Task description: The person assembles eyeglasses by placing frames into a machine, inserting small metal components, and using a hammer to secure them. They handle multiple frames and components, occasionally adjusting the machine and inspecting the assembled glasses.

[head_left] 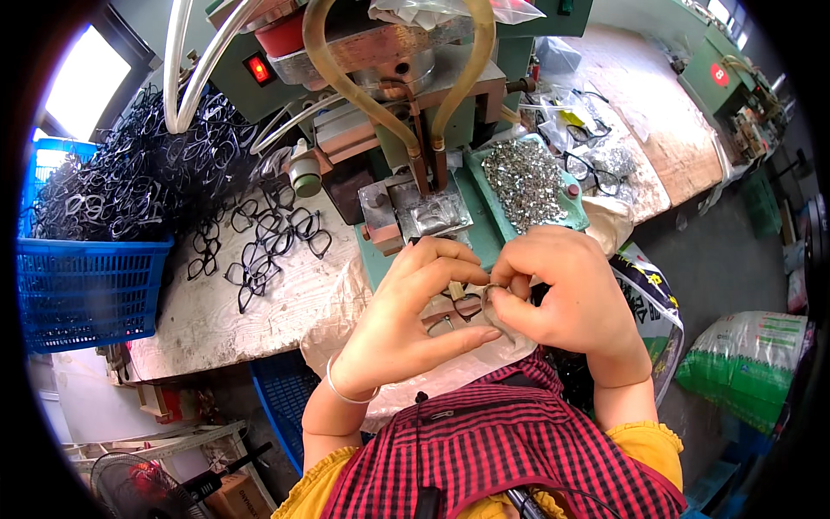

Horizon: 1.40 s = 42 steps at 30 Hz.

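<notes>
My right hand (571, 290) is closed in a pinch, thumb against fingers, on the rim of a dark eyeglass frame (468, 306). My left hand (406, 320) reaches in from the other side, its fingers stretched out and its thumb apart. Its fingertips come close to the right hand's; whether they touch the frame I cannot tell. Part of the frame is hidden behind my fingers. Just beyond both hands is the metal fixture (437, 214) of a green bench machine, with two copper-coloured electrodes (430, 169) above it.
A green tray (482, 179) of small metal parts sits right of the fixture. Loose eyeglass frames (275, 233) lie on the wooden table (186, 316) at left. A blue crate (95, 285) there is heaped with more. Thick hoses (322, 52) hang before the machine.
</notes>
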Each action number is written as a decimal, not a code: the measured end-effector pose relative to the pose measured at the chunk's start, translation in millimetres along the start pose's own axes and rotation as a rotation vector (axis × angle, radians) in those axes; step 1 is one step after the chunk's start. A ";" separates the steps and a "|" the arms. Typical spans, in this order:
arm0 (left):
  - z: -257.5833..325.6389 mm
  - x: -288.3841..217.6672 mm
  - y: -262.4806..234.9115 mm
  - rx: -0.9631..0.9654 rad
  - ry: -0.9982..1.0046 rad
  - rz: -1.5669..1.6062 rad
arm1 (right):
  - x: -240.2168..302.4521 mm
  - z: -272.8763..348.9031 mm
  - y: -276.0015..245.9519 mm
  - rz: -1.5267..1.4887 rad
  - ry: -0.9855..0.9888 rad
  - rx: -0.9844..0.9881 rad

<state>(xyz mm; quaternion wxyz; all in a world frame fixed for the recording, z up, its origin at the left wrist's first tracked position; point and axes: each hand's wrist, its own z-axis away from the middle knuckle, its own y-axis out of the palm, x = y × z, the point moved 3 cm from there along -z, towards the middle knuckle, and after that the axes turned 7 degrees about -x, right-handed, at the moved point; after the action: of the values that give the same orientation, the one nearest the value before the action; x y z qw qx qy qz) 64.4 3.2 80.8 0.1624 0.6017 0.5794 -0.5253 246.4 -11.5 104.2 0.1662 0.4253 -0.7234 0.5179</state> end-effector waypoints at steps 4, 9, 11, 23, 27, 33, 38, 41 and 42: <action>-1.9 -1.3 2.9 -0.023 -0.010 -0.084 | -5.2 -2.5 -0.5 -0.017 0.045 0.042; -0.4 14.1 1.4 -0.045 -0.129 0.186 | -25.4 0.7 -7.0 -0.555 0.247 0.202; -0.6 16.7 0.5 -0.083 -0.146 0.225 | -33.0 5.4 -10.9 -0.950 0.401 0.191; -2.5 13.2 -1.9 -0.188 -0.024 0.071 | -29.2 10.8 4.3 -1.147 0.511 0.287; -1.8 11.7 -2.6 -0.205 -0.002 0.023 | -31.1 9.6 7.0 -1.201 0.501 0.307; 0.9 7.3 -1.1 -0.275 0.090 -0.118 | -36.5 8.2 12.9 -1.437 0.554 0.336; 6.5 7.0 -1.2 -0.291 0.194 -0.163 | -35.8 8.6 18.5 -1.578 0.558 0.373; 11.0 7.5 -9.1 -0.388 0.286 -0.114 | -33.1 7.5 14.6 -1.587 0.529 0.396; 12.2 7.6 -11.2 -0.507 0.341 -0.133 | -32.9 6.6 12.3 -1.556 0.535 0.402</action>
<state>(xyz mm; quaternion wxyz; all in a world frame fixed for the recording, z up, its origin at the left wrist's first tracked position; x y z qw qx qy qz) 47.5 0.5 74.5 0.1730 0.5820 0.7491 -0.2650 257.2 -1.6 71.6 0.5622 0.6864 -0.0548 0.4580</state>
